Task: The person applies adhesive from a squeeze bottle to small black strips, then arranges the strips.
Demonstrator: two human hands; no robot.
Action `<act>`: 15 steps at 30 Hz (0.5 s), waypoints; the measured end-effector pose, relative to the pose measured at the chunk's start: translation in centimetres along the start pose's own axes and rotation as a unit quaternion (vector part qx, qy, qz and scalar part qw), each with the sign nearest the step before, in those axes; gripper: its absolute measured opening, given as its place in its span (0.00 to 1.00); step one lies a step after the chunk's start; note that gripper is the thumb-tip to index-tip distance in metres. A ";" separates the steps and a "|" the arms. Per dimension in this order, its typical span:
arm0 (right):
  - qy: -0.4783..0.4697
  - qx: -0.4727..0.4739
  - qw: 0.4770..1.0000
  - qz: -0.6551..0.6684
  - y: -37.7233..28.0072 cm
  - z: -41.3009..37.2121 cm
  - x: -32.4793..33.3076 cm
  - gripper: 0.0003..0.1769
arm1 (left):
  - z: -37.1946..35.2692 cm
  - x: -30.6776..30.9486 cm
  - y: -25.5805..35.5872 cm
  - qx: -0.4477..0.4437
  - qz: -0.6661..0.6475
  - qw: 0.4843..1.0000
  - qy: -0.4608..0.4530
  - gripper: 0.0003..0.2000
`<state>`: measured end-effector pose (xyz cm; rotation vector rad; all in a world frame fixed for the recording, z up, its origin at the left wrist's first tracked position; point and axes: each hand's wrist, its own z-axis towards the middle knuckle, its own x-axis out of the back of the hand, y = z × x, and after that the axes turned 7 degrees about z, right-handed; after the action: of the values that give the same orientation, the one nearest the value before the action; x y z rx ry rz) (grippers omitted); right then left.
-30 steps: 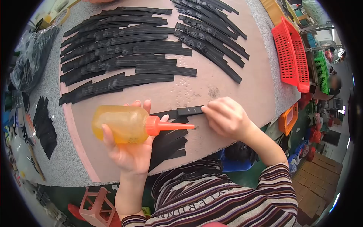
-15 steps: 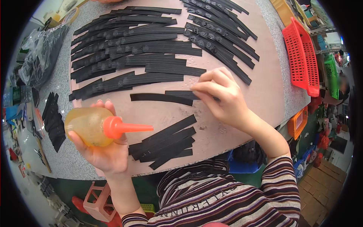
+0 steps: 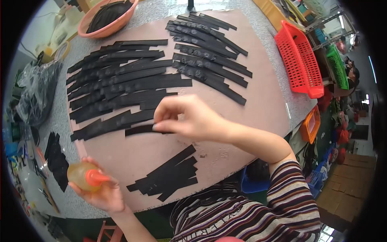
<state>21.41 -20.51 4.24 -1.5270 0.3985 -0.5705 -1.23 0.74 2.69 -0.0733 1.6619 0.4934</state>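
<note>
My right hand (image 3: 189, 117) pinches the end of a black strip (image 3: 139, 130) that lies on the pink board (image 3: 250, 117), just below the spread rows of black strips (image 3: 117, 86). My left hand (image 3: 100, 193) holds a small yellow squeeze bottle with an orange nozzle (image 3: 84, 176) at the board's near left corner. A small pile of loose black strips (image 3: 169, 175) lies between my two hands, near the front edge. More strips (image 3: 209, 60) lie fanned at the far right of the board.
A pink basin (image 3: 105, 18) with black pieces stands at the back left. Red (image 3: 300, 60) and green (image 3: 338, 66) baskets sit to the right. A plastic bag (image 3: 34, 94) and a stack of black pieces (image 3: 56, 161) lie on the left.
My right hand carried the black strip up and left to the lower row of strips. My left hand drew the bottle down to the near left corner. The view shifted.
</note>
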 end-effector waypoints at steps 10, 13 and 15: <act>0.276 -0.079 0.937 -0.200 5.6 8.9 30.4 0.19 | -0.4 2.3 1.5 -0.060 -0.008 0.994 0.090 0.30; 0.257 -0.109 0.927 -0.251 7.2 10.3 31.6 0.18 | 0.2 1.9 0.8 -0.053 0.023 0.996 0.075 0.30; 0.261 -0.076 0.904 -0.331 8.3 10.6 32.0 0.17 | 0.8 1.7 0.3 -0.039 0.022 0.997 0.057 0.31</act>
<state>54.26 -30.66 -0.39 -1.6407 0.3237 -1.5334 -0.85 1.68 1.09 -0.1240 1.7595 0.5978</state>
